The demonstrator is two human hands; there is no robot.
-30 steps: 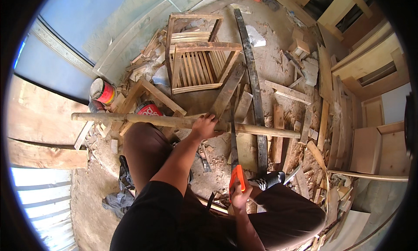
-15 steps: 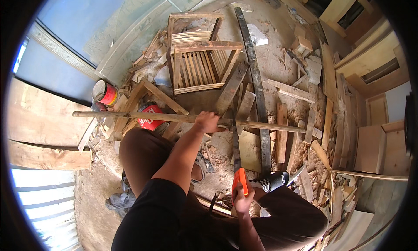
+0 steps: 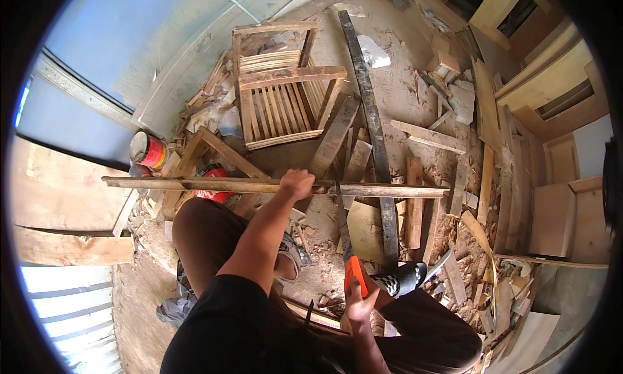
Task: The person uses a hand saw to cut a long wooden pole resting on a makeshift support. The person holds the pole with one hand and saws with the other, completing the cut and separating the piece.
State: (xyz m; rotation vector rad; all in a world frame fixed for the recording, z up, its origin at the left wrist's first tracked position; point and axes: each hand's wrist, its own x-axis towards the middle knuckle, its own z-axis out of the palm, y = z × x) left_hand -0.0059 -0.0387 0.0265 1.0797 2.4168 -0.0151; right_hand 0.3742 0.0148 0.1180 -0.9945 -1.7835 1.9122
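Head view: left hand grips the long wooden strip; right hand grips the orange-handled handsaw.

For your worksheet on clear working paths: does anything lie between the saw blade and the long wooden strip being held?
Nothing visible does. The orange-handled handsaw in the right hand already meets the long wooden strip, just right of the left hand gripping it.

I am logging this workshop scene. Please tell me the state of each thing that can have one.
Left hand: gripping the long wooden strip.
Right hand: closed on the handsaw.
Handsaw: blade against the strip.
Slatted chair frame: lying on the floor.
Red can: upright.
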